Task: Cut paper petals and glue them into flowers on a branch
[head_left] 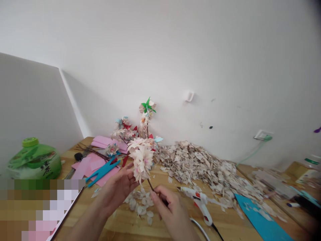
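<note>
My right hand (167, 202) pinches the thin brown stem (150, 184) of a handmade flower, which tilts up and to the left. Its head (142, 159) has layers of pale white petals with pink touches. Behind and beneath that head, my left hand (120, 185) is open with its palm up; some fingertips are hidden by the petals, and I cannot tell how firmly they touch. Loose pale petals (140, 202) lie on the wooden table (125, 227) below the hands. To the right of my right hand rests a white hot glue gun (199, 201).
A big heap of dry petals (195, 164) lies against the wall. Finished flowers (126, 132) stand at the back. Left are pink paper (100, 180), a blue strip (102, 172) and a green bottle (35, 160). A blue sheet (263, 221) lies right, near a wall socket (263, 135).
</note>
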`<act>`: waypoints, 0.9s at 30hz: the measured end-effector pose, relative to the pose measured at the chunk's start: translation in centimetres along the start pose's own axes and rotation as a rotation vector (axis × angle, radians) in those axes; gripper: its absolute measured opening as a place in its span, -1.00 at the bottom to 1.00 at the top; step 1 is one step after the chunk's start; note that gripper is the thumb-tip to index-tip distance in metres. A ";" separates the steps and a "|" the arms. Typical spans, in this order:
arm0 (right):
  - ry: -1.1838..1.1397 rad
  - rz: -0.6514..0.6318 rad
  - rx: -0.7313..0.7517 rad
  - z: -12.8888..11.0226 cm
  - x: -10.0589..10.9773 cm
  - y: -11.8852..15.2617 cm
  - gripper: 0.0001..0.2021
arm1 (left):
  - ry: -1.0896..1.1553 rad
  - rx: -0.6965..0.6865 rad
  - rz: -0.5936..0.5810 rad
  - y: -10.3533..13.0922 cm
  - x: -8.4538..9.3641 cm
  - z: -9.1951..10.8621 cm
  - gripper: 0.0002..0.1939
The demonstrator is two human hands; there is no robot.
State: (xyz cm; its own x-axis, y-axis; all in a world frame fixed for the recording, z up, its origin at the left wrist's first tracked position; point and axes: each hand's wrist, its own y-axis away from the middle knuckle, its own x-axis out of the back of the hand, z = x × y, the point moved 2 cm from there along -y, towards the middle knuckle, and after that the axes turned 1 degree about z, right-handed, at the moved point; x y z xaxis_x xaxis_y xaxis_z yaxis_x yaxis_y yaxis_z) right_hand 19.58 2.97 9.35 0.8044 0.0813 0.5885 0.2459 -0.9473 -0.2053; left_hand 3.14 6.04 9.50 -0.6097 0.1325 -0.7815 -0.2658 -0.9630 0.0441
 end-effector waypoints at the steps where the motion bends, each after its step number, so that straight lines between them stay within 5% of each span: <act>1: 0.008 0.000 0.000 -0.1 0.0 0.0 -0.67 | 0.001 0.001 -0.002 0.0 0.0 0.0 -0.55; 12: 0.217 0.074 0.109 -0.1 0.3 0.4 -0.66 | 0.008 0.013 -0.037 0.4 -0.1 0.2 -0.57; 27: 0.582 0.205 0.301 0.4 -0.5 0.6 -0.70 | -0.033 -0.041 0.008 0.3 0.2 0.7 -0.83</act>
State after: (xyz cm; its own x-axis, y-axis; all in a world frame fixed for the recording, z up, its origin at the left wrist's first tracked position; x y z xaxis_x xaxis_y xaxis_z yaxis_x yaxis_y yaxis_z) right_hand 19.60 2.47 8.62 0.4495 -0.3498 0.8219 0.3274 -0.7916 -0.5159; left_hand 2.44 5.96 9.77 -0.6360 0.1315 -0.7604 -0.2304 -0.9728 0.0245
